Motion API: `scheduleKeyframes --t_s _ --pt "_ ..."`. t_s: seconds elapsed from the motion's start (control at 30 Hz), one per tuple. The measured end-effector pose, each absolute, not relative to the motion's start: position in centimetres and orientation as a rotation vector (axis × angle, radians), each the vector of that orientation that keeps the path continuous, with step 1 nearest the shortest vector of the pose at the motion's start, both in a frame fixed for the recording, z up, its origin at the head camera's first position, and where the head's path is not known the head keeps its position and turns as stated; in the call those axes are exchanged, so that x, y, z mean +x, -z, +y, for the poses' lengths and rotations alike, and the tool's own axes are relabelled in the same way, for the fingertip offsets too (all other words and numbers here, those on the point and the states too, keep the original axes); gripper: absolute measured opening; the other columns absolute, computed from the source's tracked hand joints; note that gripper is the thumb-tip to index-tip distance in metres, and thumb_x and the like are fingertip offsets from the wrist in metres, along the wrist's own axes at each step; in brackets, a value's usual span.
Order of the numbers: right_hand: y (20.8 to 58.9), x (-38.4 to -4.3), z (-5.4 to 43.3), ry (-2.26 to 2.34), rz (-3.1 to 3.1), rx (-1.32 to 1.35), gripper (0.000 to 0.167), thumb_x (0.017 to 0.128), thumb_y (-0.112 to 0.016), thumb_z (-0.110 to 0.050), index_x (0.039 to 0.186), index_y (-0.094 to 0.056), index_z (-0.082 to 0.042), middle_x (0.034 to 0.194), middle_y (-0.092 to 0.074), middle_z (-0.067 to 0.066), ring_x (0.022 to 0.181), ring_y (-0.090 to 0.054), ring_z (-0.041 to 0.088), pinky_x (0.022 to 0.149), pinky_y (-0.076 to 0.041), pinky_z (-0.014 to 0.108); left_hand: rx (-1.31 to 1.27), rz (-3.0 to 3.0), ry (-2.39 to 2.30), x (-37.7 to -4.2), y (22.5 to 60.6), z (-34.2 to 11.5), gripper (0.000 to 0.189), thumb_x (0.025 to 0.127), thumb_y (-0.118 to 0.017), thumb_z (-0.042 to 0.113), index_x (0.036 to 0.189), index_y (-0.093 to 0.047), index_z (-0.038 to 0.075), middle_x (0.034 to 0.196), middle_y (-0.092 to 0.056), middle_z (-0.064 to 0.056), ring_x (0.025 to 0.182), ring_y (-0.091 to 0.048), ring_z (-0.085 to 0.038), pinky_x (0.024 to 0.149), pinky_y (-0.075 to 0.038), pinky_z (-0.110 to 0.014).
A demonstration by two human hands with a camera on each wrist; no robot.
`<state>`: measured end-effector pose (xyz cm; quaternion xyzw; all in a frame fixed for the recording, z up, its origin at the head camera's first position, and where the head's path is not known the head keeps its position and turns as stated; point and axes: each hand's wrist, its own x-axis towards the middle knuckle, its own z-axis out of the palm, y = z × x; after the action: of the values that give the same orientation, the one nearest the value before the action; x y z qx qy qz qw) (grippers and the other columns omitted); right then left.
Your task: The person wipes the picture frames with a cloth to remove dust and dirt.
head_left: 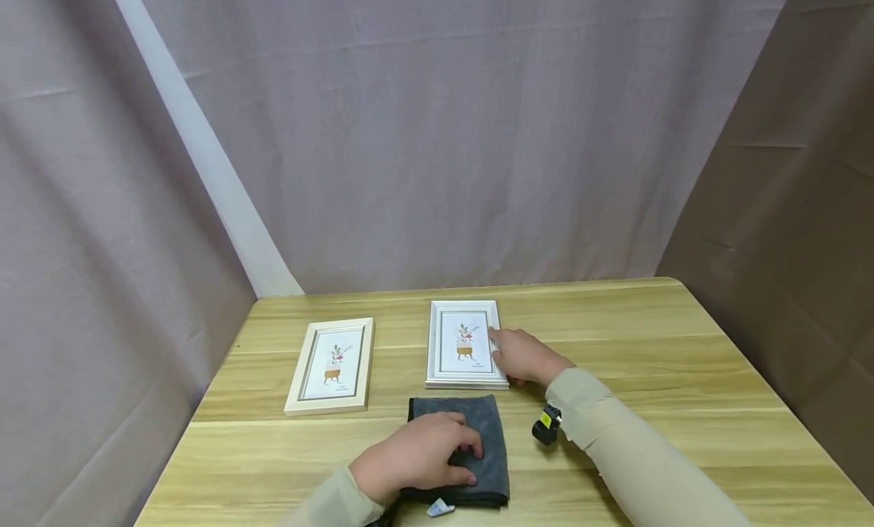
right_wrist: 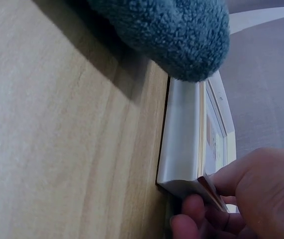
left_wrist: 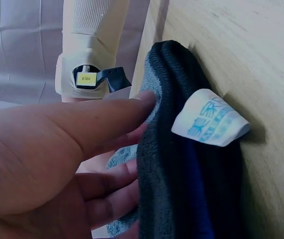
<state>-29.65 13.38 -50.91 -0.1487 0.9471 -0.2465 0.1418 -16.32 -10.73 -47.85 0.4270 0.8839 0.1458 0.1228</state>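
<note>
A white picture frame [head_left: 467, 381] with a print of a potted plant lies face up near the table's middle. My right hand [head_left: 529, 356] grips its right edge, the thumb on the front and the fingers curled at the side, as the right wrist view shows at the frame's corner [right_wrist: 181, 144]. Just in front of it lies a folded dark grey cloth [head_left: 493, 451] with black edging. My left hand [head_left: 423, 451] rests on this cloth with fingers loosely bent, its thumb [left_wrist: 117, 119] near the edge beside a white label [left_wrist: 211, 119].
A cream picture frame [head_left: 370, 360] with a similar print lies face up to the left. The wooden table [head_left: 649, 345] has a far edge against hanging grey curtains [head_left: 423, 148]. A small black device [head_left: 545, 427] is worn on the right wrist.
</note>
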Motion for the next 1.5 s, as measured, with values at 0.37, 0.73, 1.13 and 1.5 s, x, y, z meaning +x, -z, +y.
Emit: scheduleKeyframes --t_s 0.37,0.73,1.13,1.5 --pt "50.6 -29.3 13.2 0.705 2.751 -0.418 0.061 0.114 -0.055 -0.011 0.169 -0.034 0.005 0.060 -0.059 0.007 0.041 -0.053 0.016 0.042 -0.047 0.030 1.071 2.802 -0.403 -16.6 48.6 -10.7 0.035 0.093 -0.091 0.044 0.124 -0.080 0.030 0.111 -0.059 0.010 0.099 -0.052 -0.008 0.079 -0.049 -0.028" --pt "50.4 -29.1 13.5 0.713 2.883 -0.370 0.052 0.109 -0.066 -0.015 0.158 -0.058 -0.001 0.108 -0.078 0.019 0.051 -0.060 0.017 0.051 -0.053 0.033 1.111 2.816 -0.385 -16.7 49.3 -10.8 0.035 0.095 -0.088 0.046 0.125 -0.079 0.031 0.113 -0.060 0.010 0.102 -0.054 -0.009 0.079 -0.051 -0.028" --pt "50.0 -29.0 15.3 0.587 2.995 -0.392 0.043 0.106 -0.070 -0.014 0.147 -0.069 -0.002 0.135 -0.074 0.021 0.100 -0.068 0.027 0.096 -0.058 0.052 1.100 2.828 -0.477 -16.4 49.7 -11.2 0.033 0.098 -0.085 0.045 0.125 -0.080 0.028 0.113 -0.061 0.012 0.102 -0.055 -0.007 0.086 -0.053 -0.027" --pt "49.9 -29.6 19.5 0.527 3.011 -0.307 0.044 0.106 -0.062 -0.012 0.147 -0.067 0.001 0.143 -0.068 0.027 0.129 -0.066 0.048 0.107 -0.053 0.063 1.063 2.880 -0.580 -16.1 49.1 -11.7 0.027 0.098 -0.086 0.039 0.121 -0.081 0.025 0.103 -0.061 0.011 0.097 -0.054 -0.007 0.087 -0.054 -0.028"
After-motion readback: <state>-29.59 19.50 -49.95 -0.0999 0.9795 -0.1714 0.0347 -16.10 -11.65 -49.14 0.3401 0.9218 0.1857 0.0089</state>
